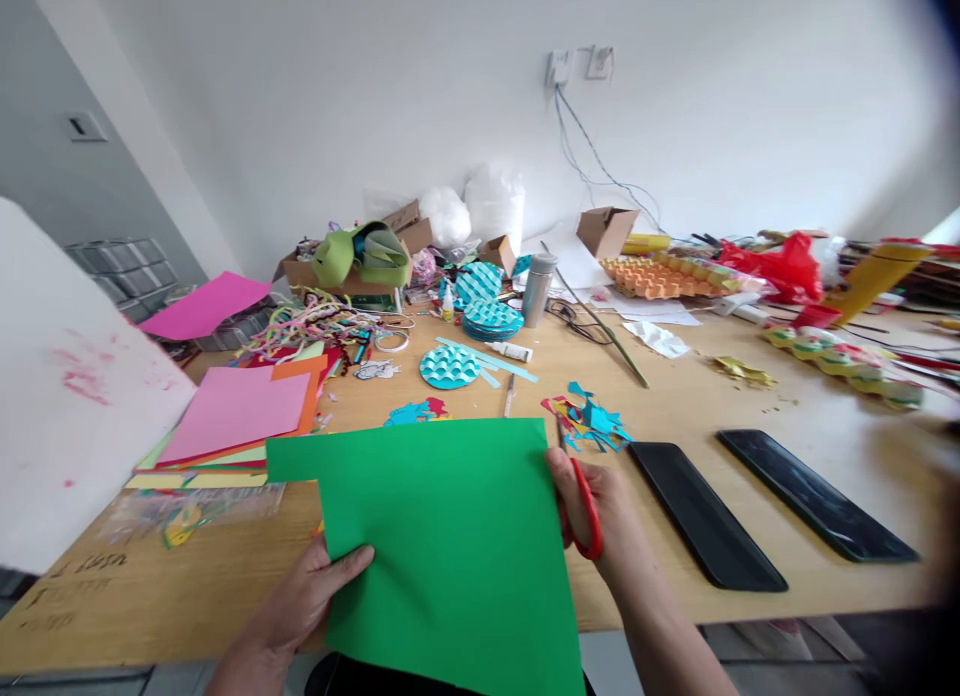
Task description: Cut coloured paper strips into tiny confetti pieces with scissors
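The left hand [300,601] grips the green paper sheet [450,556] at its left edge, fingers closed on it, over the desk's [750,406] near edge. The right hand [600,516] holds red-handled scissors [581,516] at the sheet's right edge; the blades appear mostly hidden.

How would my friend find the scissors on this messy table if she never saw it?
Start at the big green paper sheet at the near edge of the wooden table. Follow its right edge to the right hand gripping there. The scissors are in that hand: their red loop handles stand out, unlike the flat black trays lying beside them.
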{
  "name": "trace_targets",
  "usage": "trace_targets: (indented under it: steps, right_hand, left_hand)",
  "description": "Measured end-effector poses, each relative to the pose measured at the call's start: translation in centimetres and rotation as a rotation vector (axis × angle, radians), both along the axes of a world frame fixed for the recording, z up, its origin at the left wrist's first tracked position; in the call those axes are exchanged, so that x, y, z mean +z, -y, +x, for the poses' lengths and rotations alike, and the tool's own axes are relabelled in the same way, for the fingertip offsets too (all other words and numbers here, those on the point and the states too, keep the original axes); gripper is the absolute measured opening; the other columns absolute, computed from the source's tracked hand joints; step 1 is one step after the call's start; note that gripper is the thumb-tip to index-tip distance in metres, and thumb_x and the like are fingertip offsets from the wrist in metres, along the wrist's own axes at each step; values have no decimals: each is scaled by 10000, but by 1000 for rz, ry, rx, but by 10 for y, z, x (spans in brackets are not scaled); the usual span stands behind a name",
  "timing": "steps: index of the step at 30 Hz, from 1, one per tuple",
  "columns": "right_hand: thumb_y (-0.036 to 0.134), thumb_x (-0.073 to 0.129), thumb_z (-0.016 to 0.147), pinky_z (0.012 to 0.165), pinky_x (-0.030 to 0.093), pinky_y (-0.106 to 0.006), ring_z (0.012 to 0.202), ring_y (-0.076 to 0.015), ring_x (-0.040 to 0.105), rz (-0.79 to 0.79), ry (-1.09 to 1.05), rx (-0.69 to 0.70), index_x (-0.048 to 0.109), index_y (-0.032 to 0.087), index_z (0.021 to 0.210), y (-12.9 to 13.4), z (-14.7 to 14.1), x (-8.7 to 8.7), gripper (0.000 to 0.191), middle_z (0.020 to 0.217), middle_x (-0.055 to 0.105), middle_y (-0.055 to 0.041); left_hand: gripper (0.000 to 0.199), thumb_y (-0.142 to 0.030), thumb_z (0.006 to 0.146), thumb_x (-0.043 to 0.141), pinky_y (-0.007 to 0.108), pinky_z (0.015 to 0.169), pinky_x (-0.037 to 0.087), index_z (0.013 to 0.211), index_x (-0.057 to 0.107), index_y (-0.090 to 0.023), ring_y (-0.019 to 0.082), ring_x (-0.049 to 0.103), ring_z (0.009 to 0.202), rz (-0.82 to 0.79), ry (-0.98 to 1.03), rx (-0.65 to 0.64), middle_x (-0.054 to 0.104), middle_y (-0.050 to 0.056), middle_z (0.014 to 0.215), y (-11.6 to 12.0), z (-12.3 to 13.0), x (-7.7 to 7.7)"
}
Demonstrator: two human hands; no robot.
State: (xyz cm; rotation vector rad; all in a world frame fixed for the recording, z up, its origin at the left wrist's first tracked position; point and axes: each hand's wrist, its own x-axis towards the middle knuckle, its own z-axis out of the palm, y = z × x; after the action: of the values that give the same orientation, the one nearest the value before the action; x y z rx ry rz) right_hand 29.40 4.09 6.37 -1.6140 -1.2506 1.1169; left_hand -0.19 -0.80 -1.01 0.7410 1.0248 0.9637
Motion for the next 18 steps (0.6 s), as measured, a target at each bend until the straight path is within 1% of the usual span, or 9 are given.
trace_targets:
  steps: [2, 4, 6, 8, 11, 13, 16, 17, 18]
  right_hand:
    - [681, 435, 771, 323, 316, -209, 266, -107, 427, 38, -6, -80, 468, 201, 471, 0, 4, -1, 567, 296, 447, 11]
    - [625, 458, 797, 334, 336, -213, 277, -107, 437, 48, -30, -158, 507, 192, 484, -1, 10, -1, 537, 313, 453, 16]
    - [570, 496, 804, 363, 370, -224, 315, -114, 458, 70, -23, -167, 523, 190, 491, -2, 15, -1, 493, 343, 460, 17]
    - [525, 481, 837, 410, 406, -235, 376, -123, 489, 109, 9, -124, 543, 187, 519, -3, 20, -1, 468, 410, 505, -1]
    - [502, 498, 839, 417, 394, -247, 400, -136, 483, 177, 72, -125, 537, 195, 522, -3, 23, 1, 443, 423, 500, -4]
    - [505, 511, 831, 412, 384, -246, 401, -135, 470, 212, 85, -125, 529, 199, 518, -4, 22, 1, 438, 420, 489, 1]
    - [528, 503, 833, 402, 391, -240, 388, -125, 470, 209, 29, -165, 524, 192, 509, -8, 19, -1, 467, 425, 484, 7]
    - [540, 506, 828, 392, 392, -240, 379, -124, 471, 201, -20, -198, 524, 189, 509, -10, 19, -2, 474, 418, 479, 11]
    - [565, 497, 822, 375, 380, -241, 356, -123, 461, 195, -75, -216, 526, 189, 510, -12, 19, -3, 489, 390, 458, 19]
  left_hand:
    - [393, -330, 710, 737, 491, 973, 442, 1076, 691, -194, 324, 611, 1079, 13, 43, 24, 683, 101, 1122, 3, 2, 5]
    - [410, -315, 694, 749, 489, 947, 462, 1073, 691, -170, 335, 611, 1075, 16, 68, 70, 674, 122, 1135, 4, 2, 12]
    - [410, -288, 670, 765, 465, 904, 494, 1049, 696, -150, 331, 633, 1033, 10, 68, 183, 686, 132, 1105, 1, -2, 19]
    - [392, -235, 648, 776, 411, 854, 526, 1020, 699, -141, 305, 663, 970, 16, 41, 348, 711, 124, 1042, -5, -9, 27]
    - [390, -149, 653, 748, 376, 777, 557, 1036, 679, -145, 272, 687, 892, 40, 36, 576, 728, 106, 979, -23, -24, 41]
    - [386, -83, 663, 711, 369, 709, 573, 1041, 667, -145, 252, 702, 790, 24, 39, 710, 736, 93, 918, -40, -38, 51]
    - [321, -7, 718, 606, 322, 625, 576, 1018, 656, -112, 203, 691, 636, -4, 86, 878, 733, 86, 805, -69, -62, 61]
    - [320, 11, 734, 576, 304, 604, 572, 1023, 649, -105, 185, 678, 590, -16, 114, 935, 728, 81, 776, -79, -71, 63]
    - [339, 29, 747, 548, 288, 599, 569, 1047, 636, -104, 170, 669, 572, 11, 155, 1003, 727, 76, 779, -88, -80, 65]
